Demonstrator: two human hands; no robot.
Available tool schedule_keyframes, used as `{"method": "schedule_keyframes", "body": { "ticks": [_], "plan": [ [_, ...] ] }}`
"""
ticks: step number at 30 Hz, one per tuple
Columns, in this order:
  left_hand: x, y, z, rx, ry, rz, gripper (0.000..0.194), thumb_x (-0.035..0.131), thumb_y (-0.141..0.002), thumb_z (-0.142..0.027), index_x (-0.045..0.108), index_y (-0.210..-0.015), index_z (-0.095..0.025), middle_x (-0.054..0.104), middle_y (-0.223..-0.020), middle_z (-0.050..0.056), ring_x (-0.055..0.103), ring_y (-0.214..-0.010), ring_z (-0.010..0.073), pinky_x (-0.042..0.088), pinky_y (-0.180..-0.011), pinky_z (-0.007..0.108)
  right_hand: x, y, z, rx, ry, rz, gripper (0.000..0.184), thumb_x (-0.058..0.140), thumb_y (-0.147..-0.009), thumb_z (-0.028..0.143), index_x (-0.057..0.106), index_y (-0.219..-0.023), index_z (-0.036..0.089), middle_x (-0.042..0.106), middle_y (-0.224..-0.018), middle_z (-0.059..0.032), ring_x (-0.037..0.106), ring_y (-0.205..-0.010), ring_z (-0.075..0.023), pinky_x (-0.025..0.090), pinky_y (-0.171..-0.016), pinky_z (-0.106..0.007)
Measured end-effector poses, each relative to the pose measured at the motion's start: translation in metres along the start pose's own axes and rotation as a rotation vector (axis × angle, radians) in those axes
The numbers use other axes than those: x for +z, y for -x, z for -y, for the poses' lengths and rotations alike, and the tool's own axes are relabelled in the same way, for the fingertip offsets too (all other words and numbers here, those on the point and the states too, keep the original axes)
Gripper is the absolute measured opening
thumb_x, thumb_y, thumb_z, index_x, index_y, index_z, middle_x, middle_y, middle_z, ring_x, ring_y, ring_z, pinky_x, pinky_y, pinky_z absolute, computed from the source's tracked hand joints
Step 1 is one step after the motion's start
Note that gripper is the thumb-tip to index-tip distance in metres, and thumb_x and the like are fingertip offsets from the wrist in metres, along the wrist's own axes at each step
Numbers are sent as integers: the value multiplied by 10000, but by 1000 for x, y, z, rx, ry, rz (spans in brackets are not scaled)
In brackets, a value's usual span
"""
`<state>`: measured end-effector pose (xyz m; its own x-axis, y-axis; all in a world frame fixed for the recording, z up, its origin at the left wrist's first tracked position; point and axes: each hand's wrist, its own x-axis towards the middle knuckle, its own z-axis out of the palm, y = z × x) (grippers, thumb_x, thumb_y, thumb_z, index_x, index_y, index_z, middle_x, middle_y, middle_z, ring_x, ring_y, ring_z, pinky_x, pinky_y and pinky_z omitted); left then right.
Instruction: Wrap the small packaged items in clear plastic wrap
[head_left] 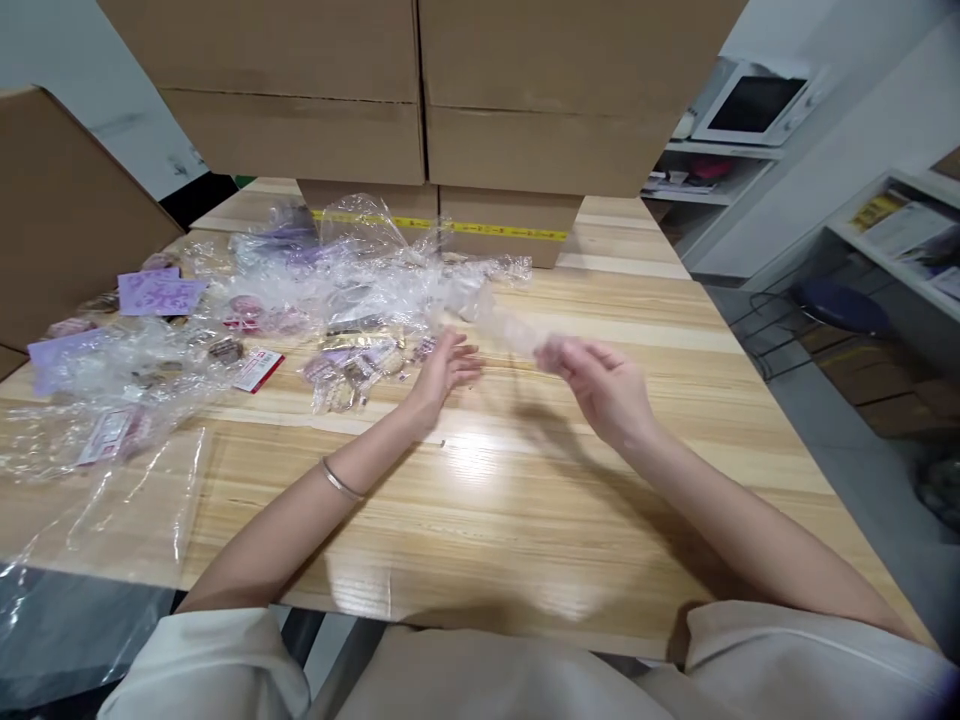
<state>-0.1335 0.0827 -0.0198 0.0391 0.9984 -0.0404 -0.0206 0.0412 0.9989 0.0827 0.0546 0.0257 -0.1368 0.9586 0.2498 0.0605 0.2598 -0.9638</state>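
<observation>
Left hand (442, 378) open, empty beside packets (356, 365); right hand (600, 385) pinched on probably plastic strip (511, 328).

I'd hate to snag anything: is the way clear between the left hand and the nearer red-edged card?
No: small packets in clear wrapping lie directly between the left hand and the red-edged card. The right hand, holding thin plastic, is off to the other side.
</observation>
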Motion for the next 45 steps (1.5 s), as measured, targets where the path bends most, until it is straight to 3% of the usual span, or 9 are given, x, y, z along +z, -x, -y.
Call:
{"method": "schedule_keyframes", "body": {
  "ticks": [4, 8, 17, 21, 26, 29, 35, 41, 45],
  "plan": [
    [-7, -20, -9, -136, 448, 8, 746, 257, -936, -736, 546, -1274, -138, 647, -1255, 181, 666, -1142, 306, 554, -961, 473, 3, 34, 0, 43, 63, 606, 178, 685, -880, 410, 785, -902, 264, 756, -957, -54, 712, -906, -216, 571, -877, -405],
    [-17, -45, -31, -110, 512, -92, 374, 395, -992, -281, 553, -1287, -113, 664, -1281, 142, 638, -1216, 245, 505, -1058, 416, 5, 45, -1, -30, 117, 895, 226, 655, -908, 356, 773, -1077, 263, 699, -1207, -99, 647, -1151, -238, 498, -1011, -415],
    [-19, -57, -162, 308, 547, 99, 699, -155, -910, 35, 301, -1440, 43, 524, -1424, 92, 423, -1396, 153, 389, -1054, 356, -33, 38, -22, 259, 147, 399, 389, 575, -911, 546, 739, -1088, 240, 741, -1064, -77, 685, -1023, -257, 513, -949, -436],
    [19, -6, -132, 45, 569, 447, 507, 175, -1063, -322, 500, -1379, -95, 620, -1351, 116, 553, -1305, 305, 494, -1009, 501, -58, 19, -40, 266, -44, 49, 554, 448, -881, 697, 740, -1034, 251, 704, -1223, -86, 616, -1194, -296, 431, -1069, -489],
    [52, 38, -64, -405, 702, 649, 506, 301, -1020, -389, 566, -1347, -109, 687, -1229, 185, 693, -1072, 338, 551, -905, 547, -76, 9, -23, 431, -294, 413, 1106, 14, -737, 938, 691, -1173, 180, 666, -1303, -146, 527, -1317, -344, 371, -1113, -542],
    [58, 37, -38, -539, 676, 583, 480, 317, -1006, -354, 621, -1263, -87, 714, -1150, 192, 707, -1020, 320, 553, -886, 507, -70, 11, -13, 471, -324, 455, 1050, 159, -745, 945, 582, -1332, 184, 646, -1335, -150, 576, -1264, -351, 444, -1036, -562],
    [49, 14, -34, -335, -20, 296, 306, 542, -951, -363, 725, -1018, -127, 744, -963, 112, 689, -950, 245, 529, -886, 357, -55, 3, -17, 537, -72, 116, 695, 684, -833, 354, 442, -1466, 197, 715, -700, -4, 667, -560, -182, 537, -519, -301],
    [6, 4, -88, 19, -42, 314, 464, 481, -998, -428, 512, -1428, -258, 607, -646, -24, 557, -499, 121, 475, -503, 232, -70, 26, 28, 194, 36, -68, 744, 557, -933, 470, 210, -1581, 357, 516, -511, 90, 387, -285, -104, 316, -286, -233],
    [-12, -11, -77, -39, -27, 296, 485, 537, -969, -419, 502, -1417, -235, 490, -557, -71, 332, -336, 49, 270, -347, 167, -80, 49, 27, 211, 88, -94, 765, 501, -961, 463, 76, -1595, 411, 558, -607, 74, 312, -266, -84, 274, -261, -239]
  ]
}}
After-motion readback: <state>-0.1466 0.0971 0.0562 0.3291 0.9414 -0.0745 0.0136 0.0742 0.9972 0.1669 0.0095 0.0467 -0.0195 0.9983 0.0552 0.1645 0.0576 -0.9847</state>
